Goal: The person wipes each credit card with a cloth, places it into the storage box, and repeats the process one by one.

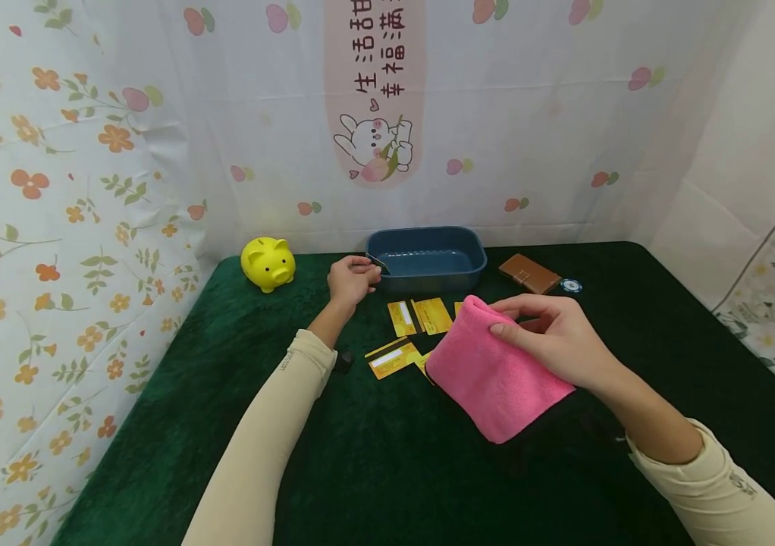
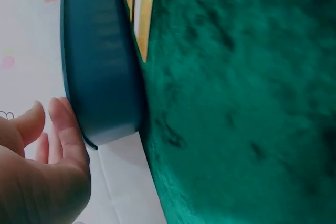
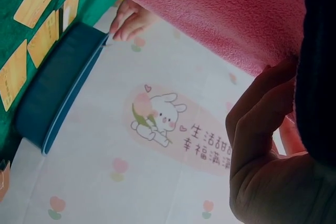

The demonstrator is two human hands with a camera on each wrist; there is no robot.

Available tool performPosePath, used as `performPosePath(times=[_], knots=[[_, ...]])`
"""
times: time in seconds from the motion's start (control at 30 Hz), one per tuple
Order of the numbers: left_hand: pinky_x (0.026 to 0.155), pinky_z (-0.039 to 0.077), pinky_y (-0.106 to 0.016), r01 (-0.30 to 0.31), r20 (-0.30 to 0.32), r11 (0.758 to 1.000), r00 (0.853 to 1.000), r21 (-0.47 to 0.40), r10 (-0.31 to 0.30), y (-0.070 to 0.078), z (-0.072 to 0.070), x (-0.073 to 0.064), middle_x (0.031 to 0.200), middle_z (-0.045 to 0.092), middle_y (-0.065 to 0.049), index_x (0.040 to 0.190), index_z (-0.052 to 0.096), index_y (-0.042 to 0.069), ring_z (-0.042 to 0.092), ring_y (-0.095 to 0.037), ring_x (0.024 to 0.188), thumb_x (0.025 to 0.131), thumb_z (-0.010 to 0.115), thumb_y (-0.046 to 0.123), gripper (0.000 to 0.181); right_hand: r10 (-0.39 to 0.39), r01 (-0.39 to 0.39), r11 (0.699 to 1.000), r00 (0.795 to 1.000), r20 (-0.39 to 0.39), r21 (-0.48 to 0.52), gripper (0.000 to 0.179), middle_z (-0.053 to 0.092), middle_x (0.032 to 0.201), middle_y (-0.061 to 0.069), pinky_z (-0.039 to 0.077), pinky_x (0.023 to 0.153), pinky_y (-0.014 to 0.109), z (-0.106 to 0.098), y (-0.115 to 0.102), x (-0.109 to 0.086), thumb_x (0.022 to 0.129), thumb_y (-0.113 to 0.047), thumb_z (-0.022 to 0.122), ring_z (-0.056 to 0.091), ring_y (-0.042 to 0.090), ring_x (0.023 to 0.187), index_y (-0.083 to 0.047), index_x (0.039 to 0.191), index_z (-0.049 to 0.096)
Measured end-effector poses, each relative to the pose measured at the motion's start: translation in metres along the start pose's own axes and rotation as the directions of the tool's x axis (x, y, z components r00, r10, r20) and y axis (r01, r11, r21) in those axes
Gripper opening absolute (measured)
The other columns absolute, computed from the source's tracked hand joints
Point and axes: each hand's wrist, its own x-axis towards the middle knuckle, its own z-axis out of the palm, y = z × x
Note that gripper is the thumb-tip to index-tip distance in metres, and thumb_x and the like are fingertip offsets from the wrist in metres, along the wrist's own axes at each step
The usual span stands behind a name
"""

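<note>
My right hand (image 1: 558, 334) pinches a pink cloth (image 1: 497, 379) near its top edge, thumb in front, and the cloth hangs over part of the yellow cards. A dark back side of the cloth shows in the right wrist view. My left hand (image 1: 352, 280) is at the left end of a blue plastic bin (image 1: 422, 283), fingertips right at the rim. A gap shows between its thumb and fingers in the left wrist view. Just inside the bin by these fingertips leans a thin dark card with a yellow edge (image 1: 381, 265). Several yellow bank cards (image 1: 433, 315) lie in front of the bin.
A yellow piggy bank (image 1: 268, 263) stands at the back left of the green-covered table (image 1: 224, 425). Right of the bin lie a brown wallet (image 1: 529, 274) and a blue-and-white poker chip (image 1: 572, 285). Patterned curtains (image 1: 531, 129) close off the back and sides.
</note>
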Motion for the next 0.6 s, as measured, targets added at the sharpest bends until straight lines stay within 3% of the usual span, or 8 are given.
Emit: performPosePath(times=[0.13, 0.6], knots=[[0.081, 0.059, -0.048, 0.020, 0.015, 0.997, 1.000, 0.079, -0.021, -0.004, -0.005, 0.000, 0.105, 0.072, -0.016, 0.114, 0.066, -0.002, 0.070, -0.016, 0.076, 0.089, 0.074, 0.004, 0.027, 0.015, -0.015, 1.000, 1.000, 0.001, 0.001, 0.025, 0.065, 0.106, 0.014, 0.060, 0.059, 0.036, 0.001, 0.002, 0.001, 0.094, -0.014, 0.069, 0.069, 0.025, 0.068, -0.006, 0.118, 0.069], [0.075, 0.060, -0.043, 0.000, 0.136, 0.984, 0.990, 0.177, -0.024, -0.007, -0.016, -0.008, 0.107, 0.073, -0.012, 0.117, 0.065, 0.004, 0.071, -0.019, 0.082, 0.091, 0.074, 0.020, 0.031, 0.012, -0.012, 1.000, 1.000, -0.001, 0.016, 0.025, 0.066, 0.102, 0.008, 0.060, 0.059, 0.037, -0.001, 0.001, 0.005, 0.094, -0.013, 0.069, 0.069, 0.026, 0.067, -0.005, 0.118, 0.069]])
